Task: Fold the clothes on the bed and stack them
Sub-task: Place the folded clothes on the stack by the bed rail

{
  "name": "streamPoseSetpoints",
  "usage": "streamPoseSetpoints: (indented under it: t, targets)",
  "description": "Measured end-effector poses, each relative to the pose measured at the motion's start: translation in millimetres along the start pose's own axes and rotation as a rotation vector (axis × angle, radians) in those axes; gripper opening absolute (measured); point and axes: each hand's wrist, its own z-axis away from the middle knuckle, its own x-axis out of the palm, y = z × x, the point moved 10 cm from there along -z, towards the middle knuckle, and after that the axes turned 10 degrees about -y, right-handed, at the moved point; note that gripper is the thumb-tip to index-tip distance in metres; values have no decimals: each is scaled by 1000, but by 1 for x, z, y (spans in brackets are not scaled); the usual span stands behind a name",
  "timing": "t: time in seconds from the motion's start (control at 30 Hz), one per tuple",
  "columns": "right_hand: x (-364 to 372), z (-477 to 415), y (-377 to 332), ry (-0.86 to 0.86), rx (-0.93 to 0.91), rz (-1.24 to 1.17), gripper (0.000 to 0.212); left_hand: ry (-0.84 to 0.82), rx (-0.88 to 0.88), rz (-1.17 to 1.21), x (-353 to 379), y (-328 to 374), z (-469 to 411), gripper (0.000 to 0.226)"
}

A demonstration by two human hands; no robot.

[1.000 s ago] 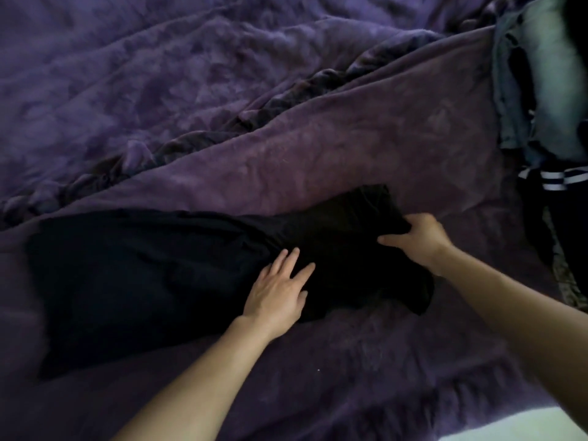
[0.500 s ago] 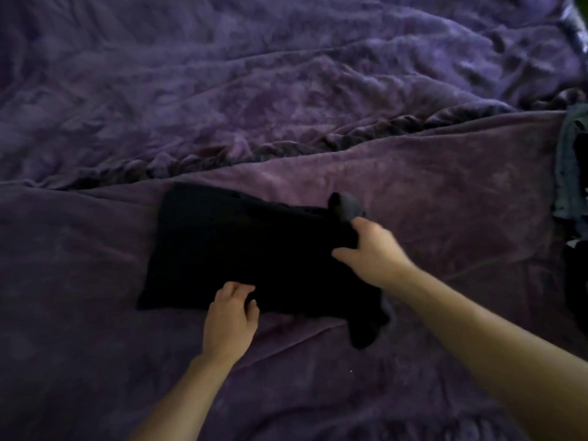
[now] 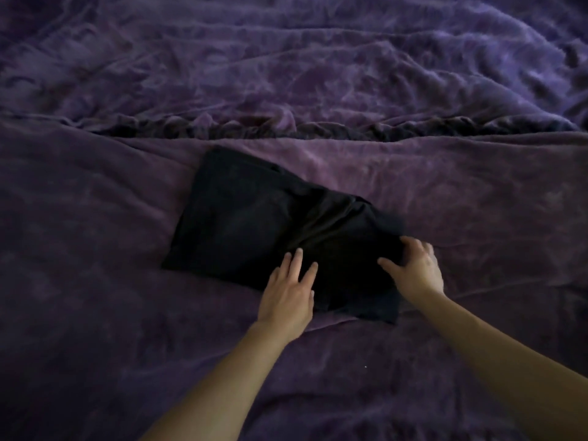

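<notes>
A black garment [image 3: 254, 224] lies folded into a rough rectangle in the middle of the purple bed. My left hand [image 3: 288, 291] rests flat on its near edge, fingers spread and pointing away from me. At the garment's right end my right hand [image 3: 413, 268] lies palm down on the cloth, with fingers apart and thumb stretched left. Neither hand pinches the fabric. A small flap of the garment sticks out at the near right corner, below my right hand.
The purple plush blanket [image 3: 111, 281] covers the whole bed. A rumpled fold ridge [image 3: 318, 128] runs left to right just beyond the garment, with more wrinkled blanket behind it.
The long black garment has been folded over into a shorter rectangle. My right hand let go of the bunched end and now lies flat; my left hand opened. The clothes pile at right left the view.
</notes>
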Motion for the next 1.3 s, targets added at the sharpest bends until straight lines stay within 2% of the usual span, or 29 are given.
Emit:
streamPoseSetpoints:
  t: [0.07, 0.1, 0.17, 0.23, 0.3, 0.4, 0.5, 0.67, 0.8, 0.83, 0.87, 0.93, 1.0, 1.07, 1.13, 1.2, 1.3]
  targets:
    - [12, -5, 22, -28, 106, -337, 78, -96, -7, -34, 7, -6, -22, 61]
    - [22, -7, 30, -54, 142, -531, 75, -122, 9, -35, 8, -8, -33, 64]
    - [38, -6, 33, -137, 197, -769, 56, -170, 50, -13, 10, -14, -49, 65]
    - [38, 0, 24, -188, 176, -845, 48, -177, 86, 15, 7, -18, -54, 63]
    - [21, 14, 0, -158, 81, -863, 45, -108, 110, 128, -7, -20, -47, 56]
    - [-5, 49, -58, -48, -39, -790, 44, 195, 33, 447, -50, -51, -14, 40]
    - [2, 66, -136, -32, -120, -682, 51, 435, -126, 609, -83, -109, 37, 28]
    - [76, 46, -272, -66, -245, -347, 53, 557, -290, 603, -101, -209, 104, 26]
    - [168, 29, -317, -373, -233, -358, 54, 567, -380, 584, -98, -266, 121, 26]
    - [171, 29, -316, -341, -271, -318, 48, 573, -377, 570, -100, -272, 120, 25]
    - [161, 31, -311, -234, -332, -255, 41, 584, -353, 543, -105, -272, 117, 23]
    - [127, 39, -294, 58, -451, -90, 36, 606, -250, 451, -121, -255, 102, 28]
    - [94, 40, -280, 268, -515, 92, 41, 597, -117, 308, -140, -226, 77, 37]
    - [70, 16, -265, 286, -439, 233, 57, 546, -3, 189, -160, -198, 41, 44]
    - [53, -18, -256, 179, -316, 320, 79, 468, 44, 114, -180, -183, -2, 61]
    - [51, -47, -254, 0, -265, 314, 98, 310, 30, 26, -190, -181, -52, 86]
    - [76, -65, -249, -218, -207, 259, 104, -1, 12, -125, -177, -179, -105, 111]
